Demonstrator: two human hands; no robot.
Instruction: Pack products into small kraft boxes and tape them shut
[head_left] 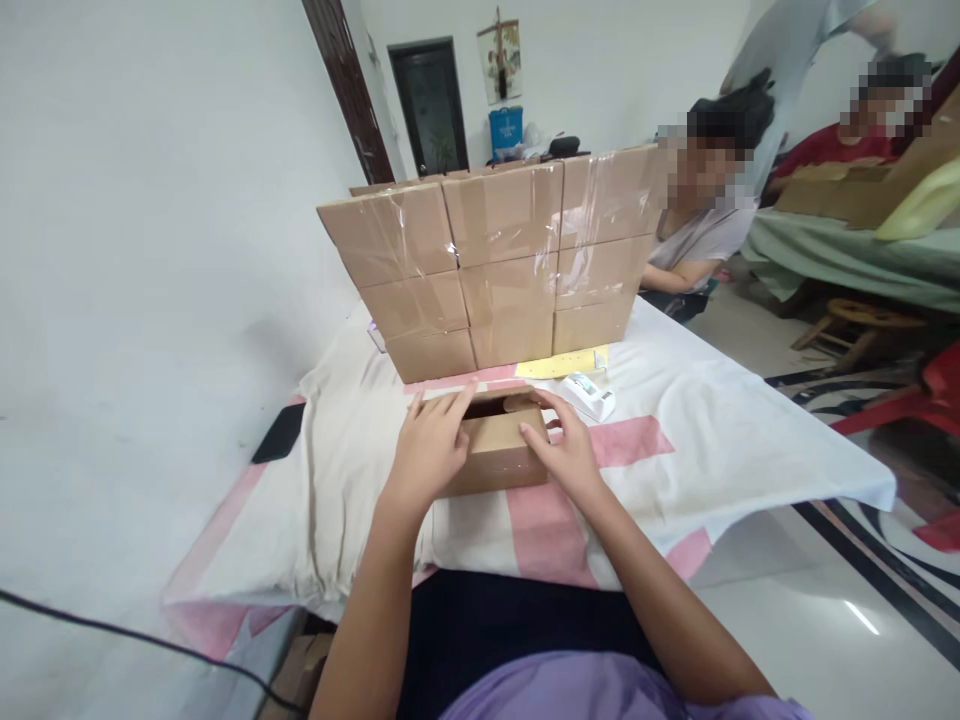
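Observation:
A small brown cardboard box (499, 462) lies on the cloth-covered table in front of me, its top partly open with a dark gap along the far side. My left hand (435, 440) grips the box's left end, its fingers reaching over the top edge. At the other end, my right hand (566, 445) holds the corner, with the thumb on the top panel and the fingers bent around the far right side. A small flap shows near the right fingers. What is inside the box cannot be seen.
Behind the box stands a wall of taped cardboard boxes (510, 265). Near its foot are a yellow strip (559, 364) and a white device (589, 397). A black phone-like slab (278, 433) lies at the left edge. Other people sit at right, near a wooden stool (862, 325).

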